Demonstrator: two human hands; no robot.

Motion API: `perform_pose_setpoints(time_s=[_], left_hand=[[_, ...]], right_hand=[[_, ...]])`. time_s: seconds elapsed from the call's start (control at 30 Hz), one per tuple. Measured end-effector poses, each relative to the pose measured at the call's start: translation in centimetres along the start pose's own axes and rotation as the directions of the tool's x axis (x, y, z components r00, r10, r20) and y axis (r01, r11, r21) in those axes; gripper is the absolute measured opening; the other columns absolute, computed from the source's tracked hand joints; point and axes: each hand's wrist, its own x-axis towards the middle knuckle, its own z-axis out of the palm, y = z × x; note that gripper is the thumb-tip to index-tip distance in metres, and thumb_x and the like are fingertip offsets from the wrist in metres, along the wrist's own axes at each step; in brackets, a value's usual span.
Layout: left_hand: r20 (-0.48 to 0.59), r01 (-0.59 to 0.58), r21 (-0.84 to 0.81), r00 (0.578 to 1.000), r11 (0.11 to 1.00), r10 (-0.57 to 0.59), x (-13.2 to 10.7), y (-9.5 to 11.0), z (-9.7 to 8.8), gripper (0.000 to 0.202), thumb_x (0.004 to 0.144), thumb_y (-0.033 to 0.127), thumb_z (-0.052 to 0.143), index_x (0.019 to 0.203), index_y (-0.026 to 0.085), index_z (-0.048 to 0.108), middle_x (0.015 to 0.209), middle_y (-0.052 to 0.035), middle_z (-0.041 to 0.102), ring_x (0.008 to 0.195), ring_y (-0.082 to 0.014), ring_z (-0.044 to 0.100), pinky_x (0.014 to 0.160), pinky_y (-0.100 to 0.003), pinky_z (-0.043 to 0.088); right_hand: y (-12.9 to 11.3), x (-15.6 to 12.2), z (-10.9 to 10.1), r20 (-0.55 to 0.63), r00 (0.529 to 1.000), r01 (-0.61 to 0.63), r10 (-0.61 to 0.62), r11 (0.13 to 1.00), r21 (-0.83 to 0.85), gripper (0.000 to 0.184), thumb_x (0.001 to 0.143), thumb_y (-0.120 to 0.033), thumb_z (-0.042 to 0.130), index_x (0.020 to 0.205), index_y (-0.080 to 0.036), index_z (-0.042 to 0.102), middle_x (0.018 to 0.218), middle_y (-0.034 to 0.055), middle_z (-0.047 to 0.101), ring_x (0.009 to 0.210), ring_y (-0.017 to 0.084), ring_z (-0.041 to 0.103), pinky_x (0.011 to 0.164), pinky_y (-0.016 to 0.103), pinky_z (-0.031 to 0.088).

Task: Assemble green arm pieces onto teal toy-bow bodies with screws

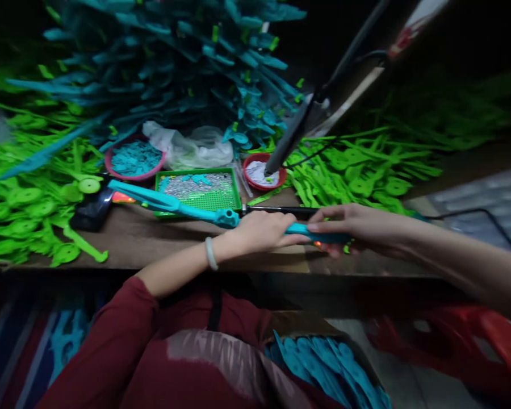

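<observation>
A long teal plastic piece (166, 203), slim with a slotted left part and a raised round boss near its middle, lies level across the front of the bench. My left hand (264, 232) is wrapped round it right of the boss, palm down. Farther right, my right hand (344, 224) pinches its end between thumb and fingers; the fingertips below are partly hidden and blurred. Just behind both hands runs a black rod (281, 209). A small orange glow shows under my right fingers.
Lime-green plastic parts (25, 193) heap at left, with more green parts (361, 176) at right. Behind rises a teal pile (166, 68). Nearby stand a green tray (237, 196) of small metal pieces, a pink bowl (109, 166), a red bowl (283, 177) and a slanting grey pole (293, 133).
</observation>
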Motion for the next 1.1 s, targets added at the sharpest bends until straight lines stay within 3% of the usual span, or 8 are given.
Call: perform_pose_setpoints(time_s=[0.27,0.47,0.53,0.67,0.77,0.87,1.03,1.1], left_hand=[[0.006,0.034,0.006,0.999,0.999,-0.034,-0.2,0.3,0.4,0.06,0.097,0.067,0.035,0.11,0.015,0.062,0.106,-0.0107,0.073,0.095,-0.0282,0.071,0.07,-0.032,0.049],[-0.008,-0.001,-0.03,1.0,1.0,0.001,-0.5,-0.2,-0.7,0.053,0.099,0.063,0.038,0.108,0.019,0.064,0.101,-0.0077,0.074,0.091,-0.0262,0.071,0.07,-0.031,0.048],[-0.01,0.018,-0.028,1.0,0.999,-0.018,-0.8,-0.3,-1.1,0.05,0.099,0.062,0.039,0.106,0.02,0.065,0.098,-0.0056,0.074,0.088,-0.0253,0.071,0.068,-0.03,0.047],[-0.013,0.018,0.035,1.0,0.999,-0.017,-2.2,0.2,-0.4,0.052,0.096,0.065,0.042,0.105,0.019,0.063,0.096,-0.0057,0.073,0.084,-0.0259,0.071,0.061,-0.029,0.045],[-0.012,-0.051,0.091,0.999,0.995,0.053,-3.4,0.7,1.0,0.061,0.091,0.073,0.041,0.11,0.018,0.062,0.099,-0.008,0.071,0.085,-0.0272,0.071,0.06,-0.03,0.045],[0.005,-0.067,0.13,0.998,0.989,0.067,-3.8,1.0,1.7,0.068,0.088,0.077,0.04,0.106,0.016,0.062,0.094,-0.0092,0.069,0.083,-0.0276,0.071,0.062,-0.031,0.047],[0.084,-0.06,0.138,0.995,0.989,0.048,-3.2,0.9,0.5,0.07,0.081,0.08,0.048,0.101,0.015,0.06,0.092,-0.0103,0.069,0.085,-0.03,0.07,0.066,-0.033,0.049],[0.085,-0.043,0.121,0.996,0.992,0.033,-2.9,0.8,-0.1,0.058,0.086,0.073,0.053,0.1,0.016,0.059,0.093,-0.0094,0.069,0.086,-0.0298,0.07,0.067,-0.033,0.049]], right_hand=[[-1.0,-1.0,1.3,-0.042,0.999,-0.01,0.009,1.0,-0.019,0.051,0.054,-0.057,0.086,0.075,-0.017,0.061,0.052,-0.0023,0.061,0.038,0.006,0.05,0.037,0.017,0.039],[0.2,-2.9,0.6,0.022,0.966,0.257,-0.256,0.958,-0.126,0.042,0.075,-0.056,0.07,0.09,-0.016,0.07,0.065,0.0005,0.067,0.049,0.011,0.058,0.046,0.023,0.047],[1.5,-3.4,0.2,-0.146,0.893,0.396,-0.426,0.897,-0.196,0.04,0.079,-0.053,0.067,0.096,-0.017,0.072,0.083,0.004,0.073,0.063,0.014,0.064,0.055,0.025,0.05],[5.8,-2.2,-1.0,-0.56,0.588,0.504,-0.583,0.806,-0.31,0.036,0.086,-0.049,0.06,0.099,-0.017,0.071,0.085,0.0049,0.073,0.07,0.016,0.066,0.06,0.027,0.05],[7.6,-0.3,-1.8,-0.631,0.45,0.467,-0.631,0.769,-0.436,0.029,0.086,-0.044,0.06,0.085,-0.017,0.071,0.073,0.004,0.071,0.066,0.017,0.065,0.061,0.029,0.049],[5.7,0.8,-1.7,-0.575,0.331,0.518,-0.748,0.653,-0.552,0.026,0.089,-0.04,0.058,0.085,-0.017,0.071,0.081,0.0063,0.073,0.077,0.019,0.067,0.069,0.031,0.05],[-3.0,3.8,2.1,-0.075,0.529,0.73,-0.846,0.498,-0.467,0.045,0.079,-0.036,0.074,0.118,-0.016,0.064,0.107,0.0089,0.071,0.097,0.022,0.066,0.09,0.038,0.052],[-6.3,6.3,3.9,-0.013,0.521,0.811,-0.853,0.5,-0.305,0.055,0.068,-0.03,0.082,0.116,-0.015,0.061,0.119,0.0099,0.067,0.107,0.024,0.062,0.097,0.04,0.051]])
